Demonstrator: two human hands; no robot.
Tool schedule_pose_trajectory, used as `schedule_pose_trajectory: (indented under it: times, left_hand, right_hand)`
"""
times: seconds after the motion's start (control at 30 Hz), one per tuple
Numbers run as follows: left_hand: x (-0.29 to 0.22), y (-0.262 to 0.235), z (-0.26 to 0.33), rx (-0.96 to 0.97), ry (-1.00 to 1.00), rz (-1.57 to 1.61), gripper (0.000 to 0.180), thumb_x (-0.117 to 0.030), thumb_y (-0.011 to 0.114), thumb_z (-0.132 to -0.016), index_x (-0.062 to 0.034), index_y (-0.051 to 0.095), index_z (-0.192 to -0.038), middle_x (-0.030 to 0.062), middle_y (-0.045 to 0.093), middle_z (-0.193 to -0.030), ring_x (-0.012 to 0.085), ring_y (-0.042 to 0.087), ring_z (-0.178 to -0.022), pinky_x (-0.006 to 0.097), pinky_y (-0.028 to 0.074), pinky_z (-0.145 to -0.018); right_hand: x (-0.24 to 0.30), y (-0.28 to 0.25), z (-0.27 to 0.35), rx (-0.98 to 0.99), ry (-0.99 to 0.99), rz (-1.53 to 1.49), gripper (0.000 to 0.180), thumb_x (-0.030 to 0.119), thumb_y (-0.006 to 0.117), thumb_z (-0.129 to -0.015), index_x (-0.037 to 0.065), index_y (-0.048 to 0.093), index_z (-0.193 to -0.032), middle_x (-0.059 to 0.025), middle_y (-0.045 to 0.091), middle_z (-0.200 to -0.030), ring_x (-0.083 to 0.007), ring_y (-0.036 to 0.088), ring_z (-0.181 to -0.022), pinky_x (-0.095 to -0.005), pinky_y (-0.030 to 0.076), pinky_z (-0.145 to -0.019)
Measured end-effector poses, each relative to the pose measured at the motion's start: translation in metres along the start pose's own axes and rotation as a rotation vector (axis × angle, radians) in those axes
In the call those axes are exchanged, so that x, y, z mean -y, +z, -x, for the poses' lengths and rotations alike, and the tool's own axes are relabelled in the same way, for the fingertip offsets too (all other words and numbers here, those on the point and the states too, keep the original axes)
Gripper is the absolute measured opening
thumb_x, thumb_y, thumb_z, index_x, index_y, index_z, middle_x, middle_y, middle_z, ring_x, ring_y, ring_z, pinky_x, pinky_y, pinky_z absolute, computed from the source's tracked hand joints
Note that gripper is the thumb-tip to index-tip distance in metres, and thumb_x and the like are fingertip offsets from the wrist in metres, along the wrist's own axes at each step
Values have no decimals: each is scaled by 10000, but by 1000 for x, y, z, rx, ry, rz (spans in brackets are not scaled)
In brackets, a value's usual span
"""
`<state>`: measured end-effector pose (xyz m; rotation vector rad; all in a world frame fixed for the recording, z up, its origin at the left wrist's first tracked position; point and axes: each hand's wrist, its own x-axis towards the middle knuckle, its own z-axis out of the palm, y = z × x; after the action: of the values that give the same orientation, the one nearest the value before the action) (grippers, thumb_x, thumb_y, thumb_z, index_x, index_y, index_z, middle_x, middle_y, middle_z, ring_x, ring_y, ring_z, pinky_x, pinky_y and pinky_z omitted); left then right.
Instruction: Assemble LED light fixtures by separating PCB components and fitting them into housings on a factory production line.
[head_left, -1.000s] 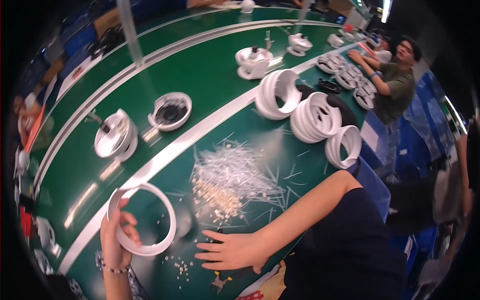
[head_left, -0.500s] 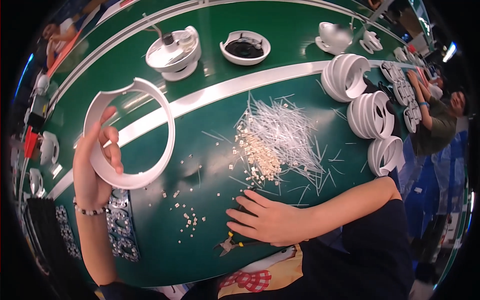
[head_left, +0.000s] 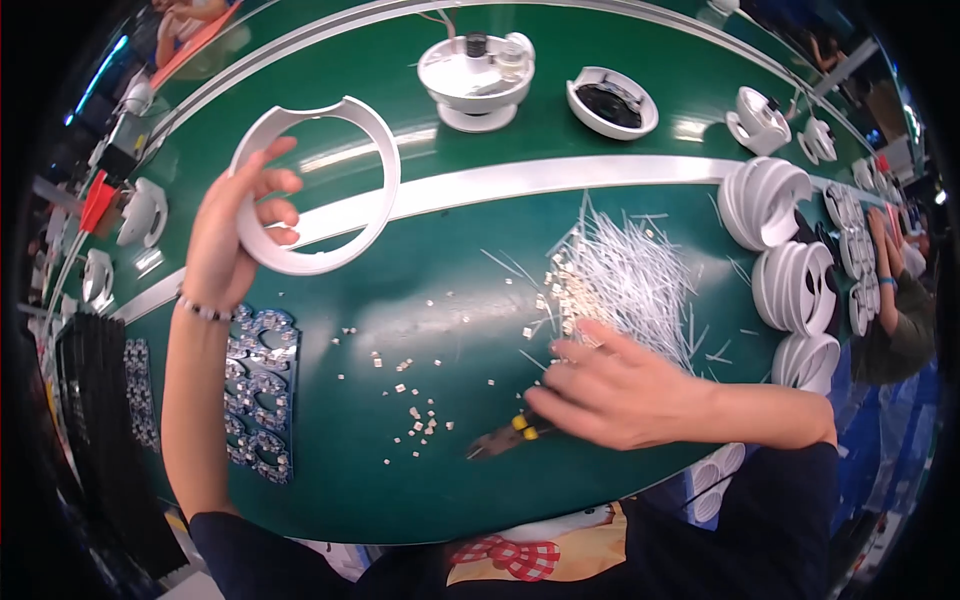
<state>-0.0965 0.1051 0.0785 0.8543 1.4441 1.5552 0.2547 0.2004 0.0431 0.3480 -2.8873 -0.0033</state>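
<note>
The left hand (head_left: 232,235) pinches a white ring (head_left: 315,185) by its rim, raised over the green surface (head_left: 400,290). The right hand (head_left: 620,390), fingers spread, lies flat at the near edge of the pile of thin white ties (head_left: 630,275), far nearer it than the left; the pile stretches away from it.

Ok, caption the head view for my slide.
Left hand lifts white ring; right hand reaches into white cable ties.

White ring stacks (head_left: 790,240) stand right of the hands; two round lamp housings (head_left: 476,75) sit beyond them; perforated metal plates (head_left: 258,390) lie between the forearms.
</note>
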Motion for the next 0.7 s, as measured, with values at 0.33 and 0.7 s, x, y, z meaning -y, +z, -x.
schedule_pose_trajectory:
  times: [0.33,0.7]
  left_hand:
    - [74,6,-20,260,-393,-542,336,-292,480,-939,8,597,-1034,42,617,-835,94,562,-698,248,518,-635]
    - [23,71,-146,-62,499,-1186,297,-297,656,-787,-19,636,-890,157,631,-880,317,607,-834,391,488,-757]
  right_hand:
    - [-152,-74,-13,-502,276,580,554,41,550,-490,28,586,-1043,-139,541,-996,-315,535,-875,-398,434,-782]
    - [-333,-73,-95,-50,118,641,416,136,743,-535,83,555,-903,-68,505,-904,-244,525,-897,-357,420,-759]
